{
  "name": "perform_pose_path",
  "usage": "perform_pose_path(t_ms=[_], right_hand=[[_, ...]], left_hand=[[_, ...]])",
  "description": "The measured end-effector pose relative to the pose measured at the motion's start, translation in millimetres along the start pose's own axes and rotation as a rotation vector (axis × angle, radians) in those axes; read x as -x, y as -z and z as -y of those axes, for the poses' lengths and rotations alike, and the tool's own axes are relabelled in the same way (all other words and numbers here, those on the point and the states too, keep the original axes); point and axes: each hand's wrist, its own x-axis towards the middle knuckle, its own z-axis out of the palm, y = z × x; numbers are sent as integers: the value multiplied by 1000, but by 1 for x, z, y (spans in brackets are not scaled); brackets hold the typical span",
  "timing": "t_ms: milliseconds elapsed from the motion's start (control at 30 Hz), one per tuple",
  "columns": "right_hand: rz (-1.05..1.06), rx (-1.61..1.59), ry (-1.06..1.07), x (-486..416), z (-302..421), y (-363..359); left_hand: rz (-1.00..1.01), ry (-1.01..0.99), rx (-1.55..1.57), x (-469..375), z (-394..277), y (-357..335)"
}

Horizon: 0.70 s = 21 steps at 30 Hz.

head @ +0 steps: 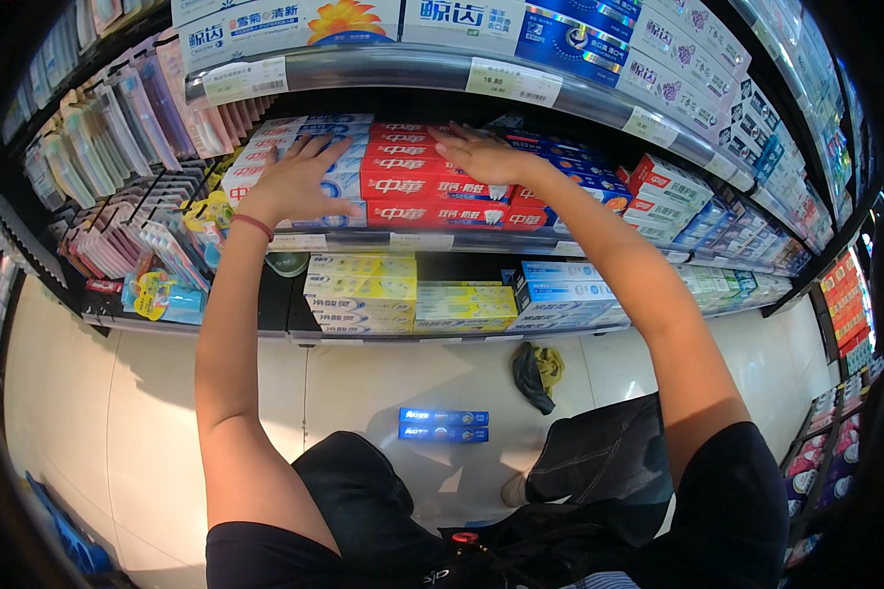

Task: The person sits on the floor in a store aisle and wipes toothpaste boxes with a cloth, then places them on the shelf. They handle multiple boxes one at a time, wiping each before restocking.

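Red toothpaste boxes (401,186) stand in stacked rows on the middle shelf before me. My left hand (303,184) has its fingers spread over the white and blue toothpaste boxes (342,177) just left of the red ones. Over the right part of the red stack lies my right hand (479,154), palm down, its fingertips towards the back. Neither hand is closed around a box. Dark blue toothpaste boxes (586,177) sit to the right, partly behind my right forearm.
Below are yellow toothpaste boxes (361,291) and blue-white boxes (563,283). Packaged toothbrushes (136,121) hang at left. The upper shelf's edge (412,65) juts out above my hands. Two blue boxes (443,425) and a crumpled cloth (536,374) lie on the tiled floor.
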Motion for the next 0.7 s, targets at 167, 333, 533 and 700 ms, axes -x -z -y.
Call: perform_pose_path(t_ms=[167, 333, 533, 700], right_hand=[[16, -37, 81, 2, -6, 10], [-127, -285, 87, 28, -17, 38], [-123, -15, 109, 61, -16, 26], [-102, 311, 148, 76, -21, 12]], left_hand=[[-235, -28, 179, 1, 19, 11], [-347, 175, 568, 10, 75, 18], [-450, 420, 1095, 4, 115, -25], [-462, 467, 1621, -3, 121, -42]])
